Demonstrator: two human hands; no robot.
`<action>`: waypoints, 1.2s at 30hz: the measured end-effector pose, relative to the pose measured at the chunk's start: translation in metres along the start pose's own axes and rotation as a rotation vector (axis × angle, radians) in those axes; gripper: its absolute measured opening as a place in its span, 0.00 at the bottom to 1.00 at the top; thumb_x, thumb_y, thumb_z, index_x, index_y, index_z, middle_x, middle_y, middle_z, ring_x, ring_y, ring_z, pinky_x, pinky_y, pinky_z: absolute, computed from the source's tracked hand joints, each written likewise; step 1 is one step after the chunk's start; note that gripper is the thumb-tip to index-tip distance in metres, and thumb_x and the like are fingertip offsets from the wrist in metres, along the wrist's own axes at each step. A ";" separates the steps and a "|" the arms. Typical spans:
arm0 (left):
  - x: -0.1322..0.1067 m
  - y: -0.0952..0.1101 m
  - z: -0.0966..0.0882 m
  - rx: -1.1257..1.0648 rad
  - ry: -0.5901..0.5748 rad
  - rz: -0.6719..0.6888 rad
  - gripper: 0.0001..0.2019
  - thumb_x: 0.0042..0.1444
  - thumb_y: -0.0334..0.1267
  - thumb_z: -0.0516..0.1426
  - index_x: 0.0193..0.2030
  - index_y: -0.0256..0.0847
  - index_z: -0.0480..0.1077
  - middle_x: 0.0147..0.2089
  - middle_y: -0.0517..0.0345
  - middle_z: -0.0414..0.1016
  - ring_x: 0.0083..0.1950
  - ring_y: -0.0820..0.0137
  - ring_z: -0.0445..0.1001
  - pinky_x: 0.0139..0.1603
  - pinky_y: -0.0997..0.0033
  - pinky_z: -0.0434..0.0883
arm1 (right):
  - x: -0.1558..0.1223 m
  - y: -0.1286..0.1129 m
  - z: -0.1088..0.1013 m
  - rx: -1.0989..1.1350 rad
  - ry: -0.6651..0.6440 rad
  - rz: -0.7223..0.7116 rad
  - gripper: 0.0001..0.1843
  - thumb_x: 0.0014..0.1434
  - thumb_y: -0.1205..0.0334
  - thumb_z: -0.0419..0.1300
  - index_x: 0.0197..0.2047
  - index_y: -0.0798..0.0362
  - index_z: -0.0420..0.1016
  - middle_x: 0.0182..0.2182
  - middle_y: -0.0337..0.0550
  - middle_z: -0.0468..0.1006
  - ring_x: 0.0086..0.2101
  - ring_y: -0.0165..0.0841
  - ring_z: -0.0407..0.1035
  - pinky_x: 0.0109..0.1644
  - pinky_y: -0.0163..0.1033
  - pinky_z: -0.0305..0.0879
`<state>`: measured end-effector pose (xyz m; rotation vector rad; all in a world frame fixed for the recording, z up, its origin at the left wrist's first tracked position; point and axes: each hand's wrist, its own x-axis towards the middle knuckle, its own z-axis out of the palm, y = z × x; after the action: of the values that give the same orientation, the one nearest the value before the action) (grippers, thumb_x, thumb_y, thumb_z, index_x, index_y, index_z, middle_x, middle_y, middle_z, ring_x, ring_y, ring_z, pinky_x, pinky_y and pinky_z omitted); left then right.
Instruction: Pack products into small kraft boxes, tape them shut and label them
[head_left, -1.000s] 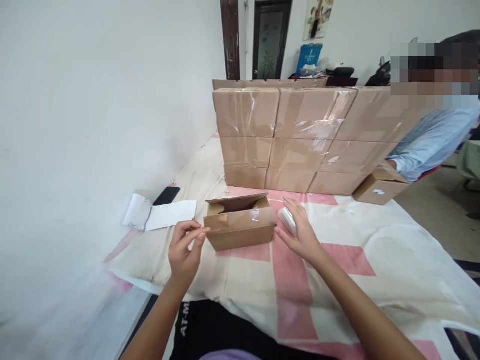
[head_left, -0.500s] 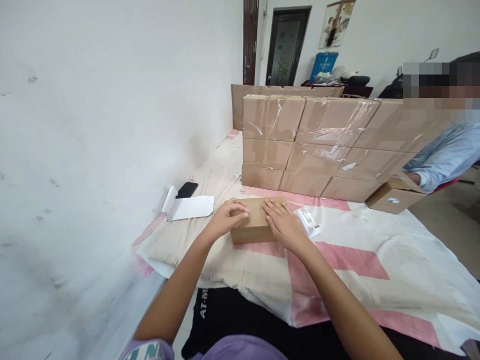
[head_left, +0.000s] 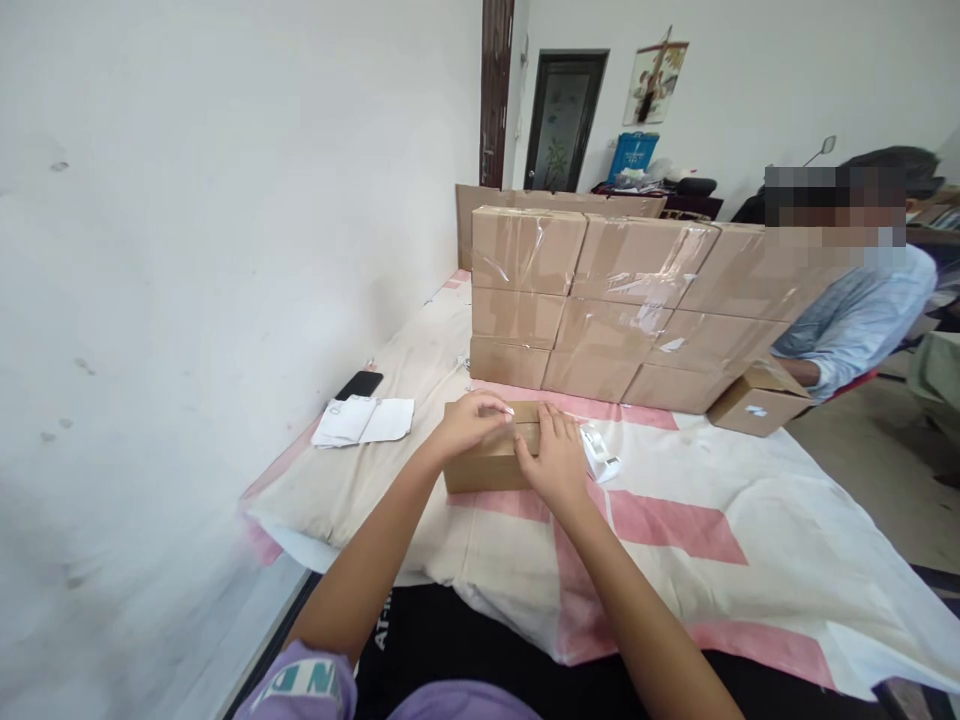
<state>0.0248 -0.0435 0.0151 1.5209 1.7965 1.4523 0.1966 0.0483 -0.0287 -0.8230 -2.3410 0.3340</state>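
Observation:
A small closed cardboard box [head_left: 480, 474] sits on the cloth-covered table in front of me. Over the left part of its top is my left hand [head_left: 471, 426], fingers curled toward the thumb. A small whitish glint shows at those fingertips; what it is I cannot make out. My right hand [head_left: 556, 450] rests with outstretched fingers on the right part of the box top. Just right of that hand stands a white tape dispenser [head_left: 600, 455], partly hidden by it.
Behind the box rises a stack of taped cartons [head_left: 607, 330]. White papers [head_left: 364, 420] and a black phone [head_left: 359, 386] lie at the left by the wall. At the far right, a person in a light blue sleeve [head_left: 855, 310] has a hand at another carton [head_left: 757, 400].
My left hand has risen slightly and its fingers have drawn together. My right hand stays on the box. The raised part of the papers has settled flat. The view has shifted a little.

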 end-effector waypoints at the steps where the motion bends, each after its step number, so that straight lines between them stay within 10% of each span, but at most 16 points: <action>1: 0.003 -0.001 0.007 0.010 0.002 0.015 0.08 0.57 0.43 0.63 0.36 0.44 0.82 0.50 0.50 0.79 0.53 0.60 0.77 0.58 0.56 0.73 | -0.001 0.003 -0.001 0.024 -0.032 0.003 0.36 0.66 0.49 0.54 0.71 0.63 0.60 0.69 0.67 0.64 0.69 0.59 0.56 0.72 0.67 0.51; 8: 0.020 -0.009 0.035 0.152 -0.071 0.015 0.07 0.57 0.40 0.62 0.33 0.45 0.82 0.52 0.50 0.77 0.53 0.58 0.77 0.58 0.54 0.73 | -0.005 0.028 -0.016 0.319 -0.214 0.058 0.37 0.71 0.52 0.46 0.78 0.50 0.40 0.73 0.55 0.58 0.70 0.49 0.58 0.70 0.61 0.61; 18: 0.014 -0.005 0.036 0.292 -0.073 -0.022 0.08 0.58 0.40 0.62 0.43 0.47 0.80 0.64 0.49 0.71 0.66 0.52 0.69 0.67 0.48 0.66 | -0.017 0.046 -0.034 0.411 -0.304 0.020 0.42 0.69 0.53 0.53 0.79 0.46 0.38 0.72 0.53 0.61 0.68 0.46 0.63 0.68 0.59 0.64; 23: 0.010 0.002 0.037 0.355 -0.023 -0.028 0.24 0.60 0.43 0.61 0.64 0.49 0.70 0.66 0.49 0.71 0.61 0.52 0.73 0.60 0.50 0.70 | -0.071 0.115 -0.073 0.151 0.154 0.204 0.31 0.64 0.50 0.55 0.66 0.54 0.67 0.62 0.58 0.74 0.63 0.51 0.68 0.69 0.63 0.59; 27: 0.012 0.002 0.043 0.417 0.012 -0.014 0.17 0.61 0.41 0.59 0.57 0.48 0.75 0.60 0.49 0.76 0.60 0.50 0.71 0.60 0.49 0.68 | -0.154 0.182 -0.135 -0.259 0.433 0.820 0.25 0.62 0.50 0.50 0.48 0.58 0.80 0.45 0.66 0.82 0.50 0.57 0.77 0.57 0.59 0.71; 31: 0.018 0.000 0.047 0.468 0.025 -0.021 0.12 0.63 0.39 0.57 0.51 0.46 0.77 0.57 0.49 0.77 0.58 0.50 0.71 0.60 0.48 0.66 | -0.222 0.211 -0.179 -0.496 0.019 1.077 0.23 0.60 0.44 0.51 0.40 0.50 0.82 0.44 0.68 0.82 0.48 0.63 0.76 0.49 0.61 0.72; 36: 0.021 0.000 0.048 0.493 0.000 -0.048 0.11 0.63 0.39 0.57 0.49 0.48 0.78 0.58 0.51 0.76 0.59 0.51 0.71 0.60 0.49 0.66 | -0.233 0.240 -0.182 -0.299 -0.490 0.970 0.24 0.53 0.43 0.59 0.44 0.46 0.86 0.49 0.58 0.84 0.48 0.60 0.78 0.55 0.58 0.71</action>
<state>0.0557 -0.0026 0.0029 1.6754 2.2908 1.0284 0.5679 0.0921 -0.1009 -2.2203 -2.2553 0.6389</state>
